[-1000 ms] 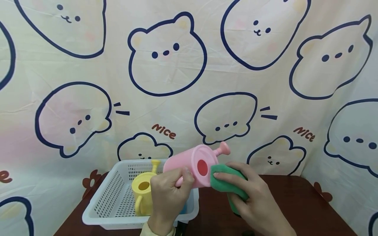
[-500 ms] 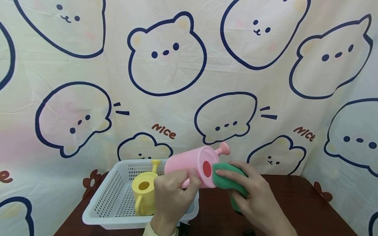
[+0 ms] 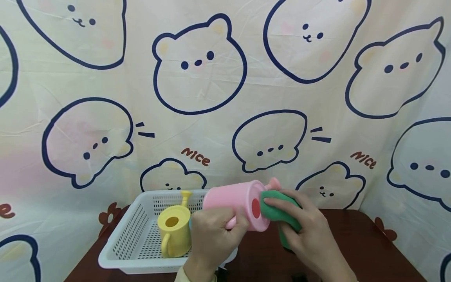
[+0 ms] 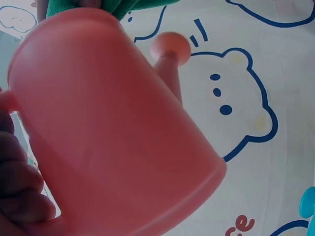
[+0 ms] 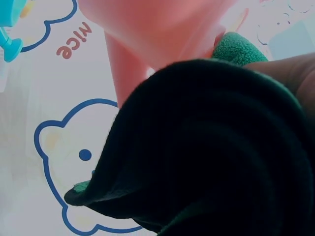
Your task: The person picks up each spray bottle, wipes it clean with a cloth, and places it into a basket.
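Note:
A pink toy watering can (image 3: pixel 229 196) is held up on its side over the table, its top with a red round opening facing right. My left hand (image 3: pixel 216 235) grips its handle; in the left wrist view the curled fingers (image 4: pixel 22 172) show beside the can's body. A green cloth (image 3: pixel 280 209) is bunched in my right hand (image 3: pixel 311 231), which presses it against the can's top rim near the spout. In the right wrist view the hanging cloth (image 5: pixel 211 147) looks dark and covers most of the picture, hiding much of the hand.
On the left of the brown table (image 3: pixel 260 258) stands a white perforated basket (image 3: pixel 116 262). It contains a yellow watering can (image 3: pixel 175 231) and a blue one (image 5: pixel 11 46), mostly hidden behind my left hand in the head view. A curtain printed with bears (image 3: pixel 201 90) hangs behind the table.
The watering can and my left hand have shifted to the right, and the can has turned so its opening looks narrower. My right hand and the cloth have moved slightly right along with it.

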